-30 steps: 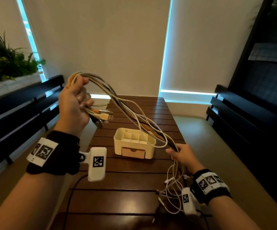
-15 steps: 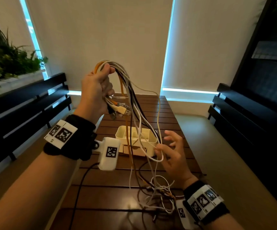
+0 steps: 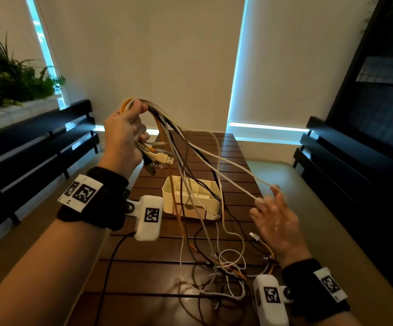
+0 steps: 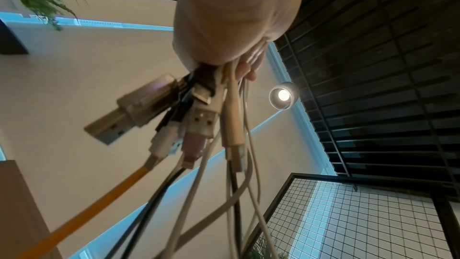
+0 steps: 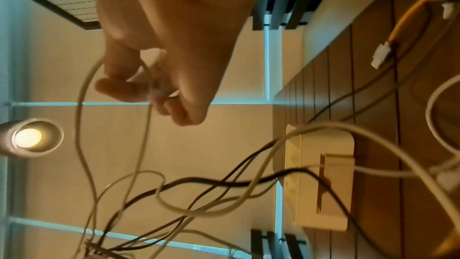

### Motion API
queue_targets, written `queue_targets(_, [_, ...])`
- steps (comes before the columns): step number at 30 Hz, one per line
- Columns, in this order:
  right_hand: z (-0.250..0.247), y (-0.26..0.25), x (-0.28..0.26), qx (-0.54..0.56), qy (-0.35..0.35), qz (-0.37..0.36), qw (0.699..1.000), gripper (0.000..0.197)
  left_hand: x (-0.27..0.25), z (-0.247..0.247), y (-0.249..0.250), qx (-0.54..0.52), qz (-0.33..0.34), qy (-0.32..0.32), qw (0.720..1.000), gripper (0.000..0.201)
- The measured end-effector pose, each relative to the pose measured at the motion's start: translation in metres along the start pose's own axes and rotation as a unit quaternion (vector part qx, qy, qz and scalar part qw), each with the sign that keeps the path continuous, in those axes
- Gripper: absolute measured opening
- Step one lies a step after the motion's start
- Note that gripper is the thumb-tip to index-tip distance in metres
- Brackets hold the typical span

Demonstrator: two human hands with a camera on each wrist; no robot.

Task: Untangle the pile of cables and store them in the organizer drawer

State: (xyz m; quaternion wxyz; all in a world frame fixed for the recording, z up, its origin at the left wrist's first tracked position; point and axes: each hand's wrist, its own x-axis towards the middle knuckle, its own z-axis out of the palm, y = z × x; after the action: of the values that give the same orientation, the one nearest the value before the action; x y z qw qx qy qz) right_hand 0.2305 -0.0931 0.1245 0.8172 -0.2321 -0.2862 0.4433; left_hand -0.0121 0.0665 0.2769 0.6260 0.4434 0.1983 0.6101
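My left hand [image 3: 127, 128] is raised above the table and grips a bundle of cables [image 3: 167, 147] near their plugs. White, black and orange strands hang from it to a tangle [image 3: 226, 267] on the wooden table [image 3: 237, 161]. In the left wrist view several USB plugs [image 4: 199, 121] stick out below my fist [image 4: 231, 17]. My right hand [image 3: 273, 212] is out to the right and pinches one thin white cable [image 3: 233, 175], drawn taut from the bundle. The right wrist view shows that cable [image 5: 82, 95] looped over my fingers [image 5: 117, 86]. The cream organizer [image 3: 190, 201] stands behind the strands, drawer front facing me.
Black slatted benches [image 3: 37, 142] [image 3: 355, 161] line both sides of the table. A planter with green plants [image 3: 7, 85] sits at the left. A black lead [image 3: 110, 262] runs from my left wrist camera across the table's near left. A loose white plug [image 3: 254, 236] lies by my right hand.
My right hand let go of the low strands, rose, and drew one white cable out to the right. My left hand lifted the bundle higher and shifted toward the middle.
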Motion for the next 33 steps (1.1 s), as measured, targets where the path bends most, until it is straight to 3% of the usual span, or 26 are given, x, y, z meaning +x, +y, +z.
queue_targets(1, [-0.001, -0.003, -0.001, -0.016, -0.023, 0.005, 1.0, 0.041, 0.001, -0.001, 0.0, 0.004, 0.0, 0.002, 1.0, 0.025])
queue_targets(3, [-0.007, -0.007, 0.0, -0.044, -0.075, 0.007, 0.996, 0.027, 0.002, -0.004, 0.001, 0.01, -0.006, 0.005, 1.0, 0.025])
queue_targets(6, [-0.013, -0.014, 0.004, 0.012, -0.162, -0.006, 0.987, 0.02, 0.004, -0.008, 0.001, 0.005, -0.032, 0.016, 0.999, 0.025])
queue_targets(8, [-0.012, -0.022, 0.002, 0.011, -0.097, -0.044, 0.994, 0.019, 0.004, -0.01, -0.001, 0.013, -0.044, 0.016, 0.999, 0.025])
queue_targets(12, [-0.016, -0.034, 0.019, 0.102, -0.121, -0.04, 0.987, 0.041, 0.003, -0.011, -0.009, 0.025, -0.068, 0.013, 0.997, 0.022])
queue_targets(14, [-0.012, -0.043, 0.025, 0.105, -0.091, -0.028, 0.99, 0.048, 0.003, -0.013, -0.011, 0.008, -0.097, 0.008, 0.995, 0.022])
queue_targets(17, [-0.006, -0.044, 0.027, 0.077, -0.102, 0.011, 0.992, 0.041, 0.003, -0.018, -0.01, 0.021, -0.135, -0.027, 0.99, 0.023])
queue_targets(19, [-0.01, -0.046, 0.026, 0.008, -0.039, 0.014, 0.999, 0.032, 0.002, -0.023, -0.009, 0.025, -0.155, -0.051, 0.986, 0.025])
queue_targets(22, [-0.013, -0.051, 0.026, 0.116, -0.152, 0.039, 0.981, 0.044, 0.002, -0.028, -0.012, 0.045, -0.16, -0.049, 0.985, 0.034])
queue_targets(25, [-0.016, -0.058, 0.02, 0.155, -0.097, -0.009, 0.983, 0.049, 0.001, -0.026, -0.019, 0.088, -0.158, -0.022, 0.983, 0.036])
queue_targets(28, [-0.021, -0.065, 0.023, 0.167, -0.152, -0.047, 0.973, 0.038, 0.001, -0.026, -0.021, 0.113, -0.155, 0.011, 0.981, 0.036])
queue_targets(31, [-0.021, -0.07, 0.02, 0.121, -0.18, -0.004, 0.976, 0.038, 0.002, -0.028, -0.021, 0.121, -0.151, 0.024, 0.981, 0.037])
queue_targets(33, [-0.023, -0.063, 0.014, -0.035, -0.161, 0.022, 0.986, 0.045, 0.002, -0.027, -0.022, 0.136, -0.144, 0.025, 0.98, 0.038])
